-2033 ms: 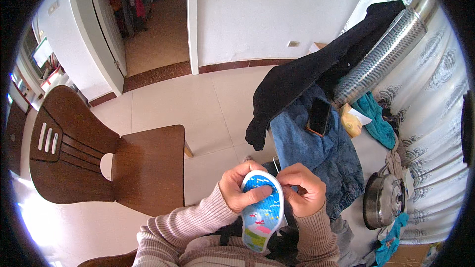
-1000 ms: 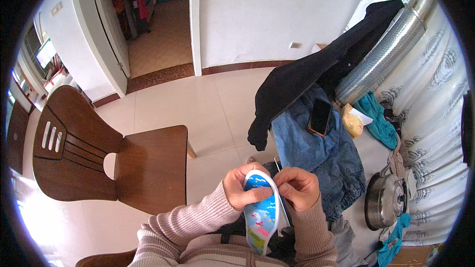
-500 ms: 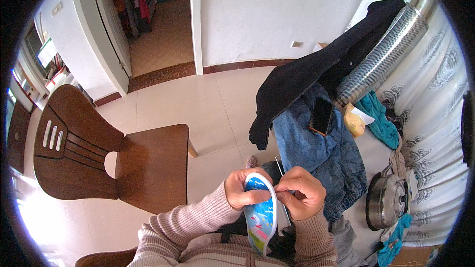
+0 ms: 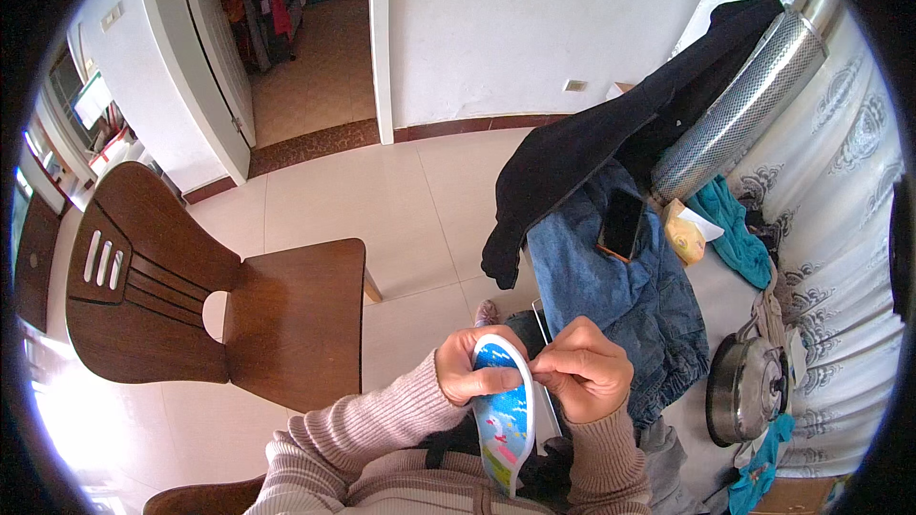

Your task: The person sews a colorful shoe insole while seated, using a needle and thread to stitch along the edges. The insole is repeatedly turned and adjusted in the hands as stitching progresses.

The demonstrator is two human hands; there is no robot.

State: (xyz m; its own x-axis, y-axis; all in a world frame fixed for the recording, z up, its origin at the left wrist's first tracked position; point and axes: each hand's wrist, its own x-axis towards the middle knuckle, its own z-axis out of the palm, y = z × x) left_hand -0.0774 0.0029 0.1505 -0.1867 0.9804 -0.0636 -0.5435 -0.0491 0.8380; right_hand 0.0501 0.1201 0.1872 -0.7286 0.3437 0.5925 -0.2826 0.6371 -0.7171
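Note:
Between my hands is a sole-shaped insole [image 4: 506, 420] with a white rim and a blue, pink and green picture, held upright above my lap. My left hand [image 4: 468, 369] grips its upper end, the thumb lying across the blue face. At the right edge of the insole, my right hand [image 4: 584, 369] has its thumb and index finger pinched together. Whatever sits in that pinch is too small to make out. The lower end of the insole rests near my striped sweater.
A brown wooden chair [image 4: 296, 319] stands at the left. To the right, a table holds blue jeans [image 4: 592, 267] with a phone [image 4: 620, 226] on top, a black garment [image 4: 592, 153], a yellow tissue pack [image 4: 685, 232] and a steel kettle [image 4: 742, 391]. A patterned curtain [image 4: 840, 257] hangs beyond.
My right hand has turned slightly, its fingers curling closer together at the insole's edge. The left hand and the insole have barely shifted.

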